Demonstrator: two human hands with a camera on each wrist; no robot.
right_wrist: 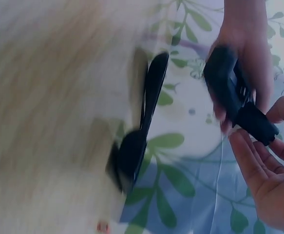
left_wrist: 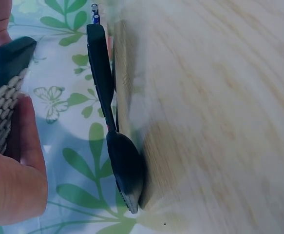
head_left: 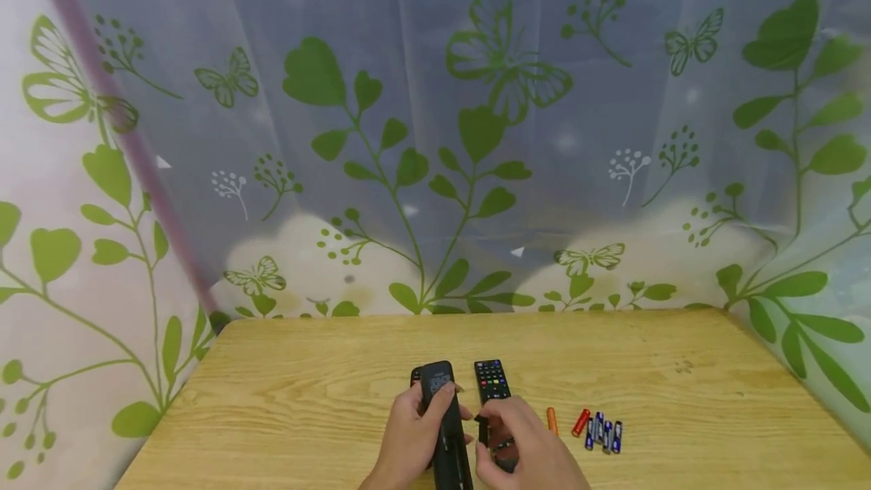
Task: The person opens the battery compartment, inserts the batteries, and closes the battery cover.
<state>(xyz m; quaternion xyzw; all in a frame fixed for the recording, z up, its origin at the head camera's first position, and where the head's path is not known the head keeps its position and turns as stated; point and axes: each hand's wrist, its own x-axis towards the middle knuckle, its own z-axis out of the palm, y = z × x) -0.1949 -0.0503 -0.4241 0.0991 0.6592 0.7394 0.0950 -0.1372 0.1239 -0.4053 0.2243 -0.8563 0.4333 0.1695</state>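
Observation:
My left hand (head_left: pixel 406 433) grips a black remote control (head_left: pixel 438 378) with its back turned up and its battery compartment uncovered. White buttons on the underside of this remote (left_wrist: pixel 4 105) show in the left wrist view. Close by on the right, my right hand (head_left: pixel 531 448) pinches a small black battery cover (head_left: pixel 483 431) between thumb and fingers. In the right wrist view the cover (right_wrist: pixel 256 124) is beside the remote's end; whether they touch, I cannot tell. Whether batteries sit in the compartment is too small to see.
Another black remote (head_left: pixel 491 376) with coloured buttons lies partly behind my right hand. One more remote (head_left: pixel 414 375) shows behind the held one. To the right lie an orange battery (head_left: pixel 552 420), a red battery (head_left: pixel 581 423) and several blue batteries (head_left: pixel 607 435) on the wooden table (head_left: pixel 306 369).

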